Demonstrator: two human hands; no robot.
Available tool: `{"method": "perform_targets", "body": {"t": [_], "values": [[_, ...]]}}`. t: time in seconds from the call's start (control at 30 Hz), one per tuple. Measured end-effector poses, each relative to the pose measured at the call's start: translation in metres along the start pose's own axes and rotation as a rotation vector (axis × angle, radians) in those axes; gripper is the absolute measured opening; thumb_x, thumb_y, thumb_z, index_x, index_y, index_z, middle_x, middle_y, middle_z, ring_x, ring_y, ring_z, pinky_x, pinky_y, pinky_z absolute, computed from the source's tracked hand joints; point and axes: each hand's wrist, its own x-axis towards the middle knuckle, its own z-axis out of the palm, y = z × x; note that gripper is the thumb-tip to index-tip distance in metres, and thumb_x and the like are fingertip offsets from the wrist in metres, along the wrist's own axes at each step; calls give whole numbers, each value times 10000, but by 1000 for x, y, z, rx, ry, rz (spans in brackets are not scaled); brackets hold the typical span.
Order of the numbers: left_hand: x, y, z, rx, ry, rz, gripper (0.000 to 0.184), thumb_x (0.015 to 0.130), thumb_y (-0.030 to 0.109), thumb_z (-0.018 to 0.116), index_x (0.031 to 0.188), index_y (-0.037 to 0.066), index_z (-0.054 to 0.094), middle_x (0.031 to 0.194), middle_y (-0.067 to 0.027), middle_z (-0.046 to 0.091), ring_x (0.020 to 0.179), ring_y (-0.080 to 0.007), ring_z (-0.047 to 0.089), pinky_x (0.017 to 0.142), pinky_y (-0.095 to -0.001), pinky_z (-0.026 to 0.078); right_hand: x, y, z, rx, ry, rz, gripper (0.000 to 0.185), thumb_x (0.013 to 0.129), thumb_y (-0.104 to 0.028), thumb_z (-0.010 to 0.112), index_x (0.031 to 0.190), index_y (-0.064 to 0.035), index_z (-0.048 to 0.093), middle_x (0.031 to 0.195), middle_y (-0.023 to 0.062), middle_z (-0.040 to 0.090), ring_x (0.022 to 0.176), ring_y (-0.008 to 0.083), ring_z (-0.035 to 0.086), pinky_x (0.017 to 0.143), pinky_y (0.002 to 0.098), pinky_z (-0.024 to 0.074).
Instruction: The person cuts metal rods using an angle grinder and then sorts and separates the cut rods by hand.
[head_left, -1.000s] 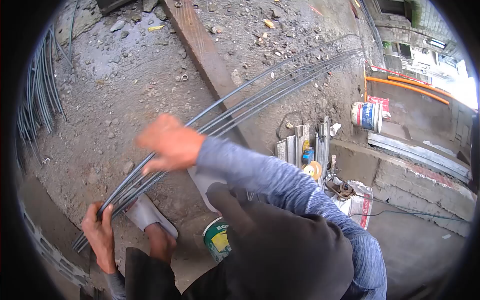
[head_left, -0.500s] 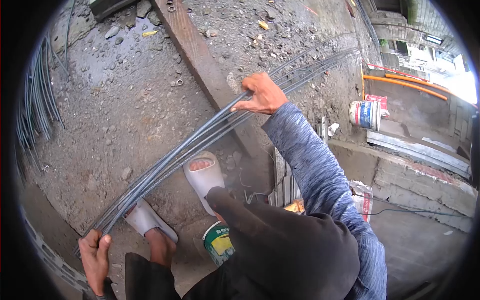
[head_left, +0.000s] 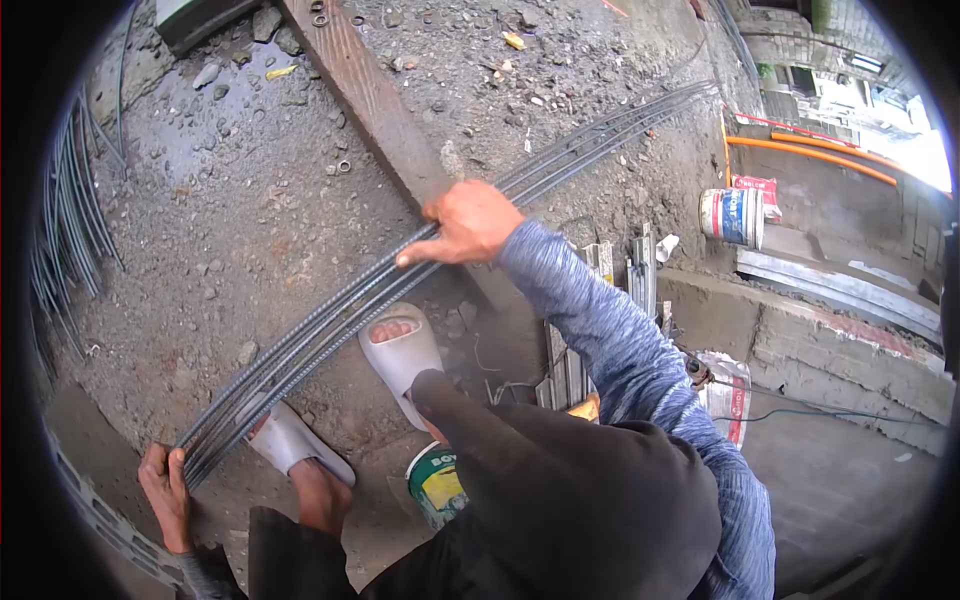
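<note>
Several long ribbed steel bars run in a bundle from the lower left to the upper right, across a wooden plank. Closed round the bundle's lower left end is my left hand, its thumb along the bars. My right hand grips the bundle from above, near where it crosses the plank. Beyond that hand the bars stretch on over the rough ground. My feet, in white sandals, are below the bars.
More thin bars lie at the far left. A green bucket stands by my legs. Metal strips, a white paint bucket, orange pipes and a concrete ledge are on the right.
My right hand swung out to the upper right and took hold of the bars, then came back a little left and down. My left hand moved slightly left and down. The bars lie closer together.
</note>
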Motion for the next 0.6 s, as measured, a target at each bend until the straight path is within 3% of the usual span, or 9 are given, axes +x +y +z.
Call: {"method": "perform_targets", "body": {"t": [0.03, 0.07, 0.2, 0.27, 0.6], "values": [[-8, -14, 1, -6, -22, -13, 472, 1027, 296, 605, 805, -17, 329, 719, -187, 310, 664, -334, 342, 626, -451, 307, -4, -9, 3, 11, -29, 6, 810, 748, -789, 705, 714, 20, 701, 568, 208, 602, 646, 408, 675, 629, 504, 543], [-21, -24, 3, -12, -44, -30, 471, 1028, 297, 601, 813, -16, 322, 730, -188, 302, 674, -333, 335, 633, -451, 304, -6, -18, 8, -28, -110, 32, 846, 772, -847, 625, 733, -9, 733, 670, 200, 685, 712, 414, 710, 741, 478, 563], [-51, -49, -8, 24, 34, -32, 493, 1043, 330, 580, 825, -21, 313, 759, -188, 286, 707, -321, 322, 654, -432, 300, -10, -50, 25, 64, -91, -25, 846, 776, -843, 621, 742, -7, 741, 705, 218, 690, 761, 417, 709, 792, 479, 537], [-60, -55, -24, 86, -5, -119, 507, 1050, 348, 571, 827, -25, 308, 766, -186, 276, 717, -316, 313, 664, -425, 298, -10, -62, 25, 76, -89, -15, 850, 771, -846, 621, 751, -5, 747, 718, 225, 692, 772, 417, 708, 793, 480, 539], [-31, -61, -34, 129, 111, -72, 417, 1052, 285, 579, 859, -23, 374, 802, -182, 348, 753, -332, 361, 720, -426, 340, 23, -58, 15, 76, -50, 27, 866, 746, -852, 643, 738, 9, 738, 698, 240, 679, 744, 430, 706, 780, 491, 554]]}}
